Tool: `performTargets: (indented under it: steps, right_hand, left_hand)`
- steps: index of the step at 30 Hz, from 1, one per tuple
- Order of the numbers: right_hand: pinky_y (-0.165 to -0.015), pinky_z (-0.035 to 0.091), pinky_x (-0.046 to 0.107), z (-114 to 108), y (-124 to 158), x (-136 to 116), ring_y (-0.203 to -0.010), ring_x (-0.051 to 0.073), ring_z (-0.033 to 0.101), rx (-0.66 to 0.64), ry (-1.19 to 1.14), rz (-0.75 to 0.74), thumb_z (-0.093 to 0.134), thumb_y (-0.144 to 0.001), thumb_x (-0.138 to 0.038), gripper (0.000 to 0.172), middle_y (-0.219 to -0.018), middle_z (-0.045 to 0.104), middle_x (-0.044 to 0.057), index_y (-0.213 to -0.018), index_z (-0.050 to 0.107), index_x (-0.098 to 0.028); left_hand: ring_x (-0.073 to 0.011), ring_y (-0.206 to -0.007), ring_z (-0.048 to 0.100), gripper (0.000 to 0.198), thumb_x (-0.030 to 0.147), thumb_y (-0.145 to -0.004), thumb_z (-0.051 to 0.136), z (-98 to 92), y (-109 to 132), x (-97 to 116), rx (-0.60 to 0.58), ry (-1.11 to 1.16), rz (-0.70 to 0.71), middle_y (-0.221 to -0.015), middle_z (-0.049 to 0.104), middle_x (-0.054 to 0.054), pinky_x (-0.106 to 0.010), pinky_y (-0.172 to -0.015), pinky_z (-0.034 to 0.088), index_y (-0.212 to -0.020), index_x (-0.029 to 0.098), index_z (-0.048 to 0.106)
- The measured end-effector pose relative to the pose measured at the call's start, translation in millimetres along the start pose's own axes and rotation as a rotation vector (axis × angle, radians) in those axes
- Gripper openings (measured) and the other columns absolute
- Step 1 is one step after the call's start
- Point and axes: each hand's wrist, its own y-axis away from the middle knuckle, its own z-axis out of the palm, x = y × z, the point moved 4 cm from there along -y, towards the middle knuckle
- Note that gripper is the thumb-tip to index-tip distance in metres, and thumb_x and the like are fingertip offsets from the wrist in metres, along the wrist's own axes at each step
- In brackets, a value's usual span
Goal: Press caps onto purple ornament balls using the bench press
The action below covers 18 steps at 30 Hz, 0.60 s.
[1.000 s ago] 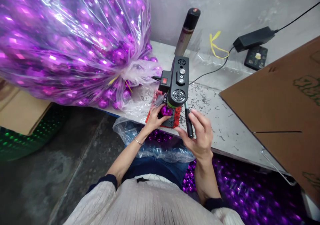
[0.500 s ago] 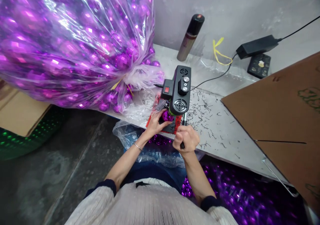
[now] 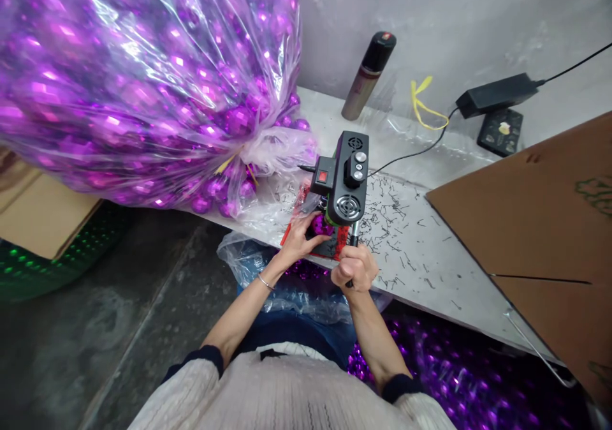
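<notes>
With thumb and fingers curved around it, my left hand (image 3: 302, 238) holds a shiny purple ball ornament (image 3: 321, 226) under the near end of a black bench machine (image 3: 352, 175). The machine has round vent grilles, silver knobs and a red switch, and its head hides part of the ball. My right hand (image 3: 356, 267) is closed in a fist around the black grip of a lever handle (image 3: 354, 233) at the machine's right side. A red-edged base (image 3: 342, 238) lies beneath. Many small dark wire pieces (image 3: 392, 226) are scattered over the white table to the right.
A big clear bag of purple balls (image 3: 157, 98) fills the left. A spray can (image 3: 369, 76), a yellow tie (image 3: 425, 108) and a black power adapter (image 3: 497, 95) are along the wall. A cardboard box (image 3: 526, 213) stands at right; more purple balls (image 3: 459, 372) lie below the table.
The view has shifted slightly. My right fist on the lever handle has moved a little left relative to the machine; my left hand stays at the ball.
</notes>
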Motion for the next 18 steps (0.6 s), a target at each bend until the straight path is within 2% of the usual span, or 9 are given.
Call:
performTargets:
  steps: [5, 10, 14, 18]
  right_hand:
    - [-0.055, 0.036, 0.026, 3, 2, 2, -0.057, 0.011, 0.043, 0.041, -0.001, -0.017, 0.034, -0.104, -0.024, 0.03, -0.067, 0.054, -0.002, -0.076, 0.043, -0.024]
    - [-0.053, 0.036, 0.024, 6, 0, 0, -0.055, 0.01, 0.042, 0.015, 0.027, -0.078, 0.037, -0.105, -0.025, 0.031, -0.063, 0.054, -0.002, -0.074, 0.042, -0.024]
    - [-0.054, 0.037, 0.025, -4, -16, -3, -0.055, 0.01, 0.048, 0.042, 0.0, 0.041, 0.04, -0.102, -0.021, 0.03, -0.063, 0.055, -0.001, -0.072, 0.044, -0.023]
    - [-0.057, 0.039, 0.025, -13, -34, -8, -0.059, 0.011, 0.053, -0.02, -0.014, 0.158, 0.049, -0.097, -0.013, 0.025, -0.066, 0.058, -0.001, -0.074, 0.049, -0.022]
  left_hand:
    - [-0.0304, -0.12, 0.067, 0.066, 0.048, -0.082, 0.083, 2.3, 0, -3, -0.004, 0.013, 0.009, -0.129, 0.072, -0.014, -0.047, -0.105, 0.051, -0.137, 0.02, 0.061]
    - [-0.031, -0.118, 0.069, 0.064, 0.05, -0.084, 0.08, 2.1, -5, -2, 0.009, 0.051, 0.032, -0.126, 0.073, -0.015, -0.049, -0.104, 0.052, -0.136, 0.019, 0.061]
    - [-0.0324, -0.123, 0.067, 0.066, 0.054, -0.085, 0.078, 0.2, -4, 3, -0.007, 0.068, 0.067, -0.128, 0.072, -0.015, -0.051, -0.106, 0.052, -0.137, 0.02, 0.059]
    - [-0.0327, -0.134, 0.061, 0.069, 0.059, -0.091, 0.068, -4.2, 27, 14, -0.001, 0.022, 0.168, -0.139, 0.065, -0.018, -0.056, -0.114, 0.047, -0.144, 0.021, 0.05]
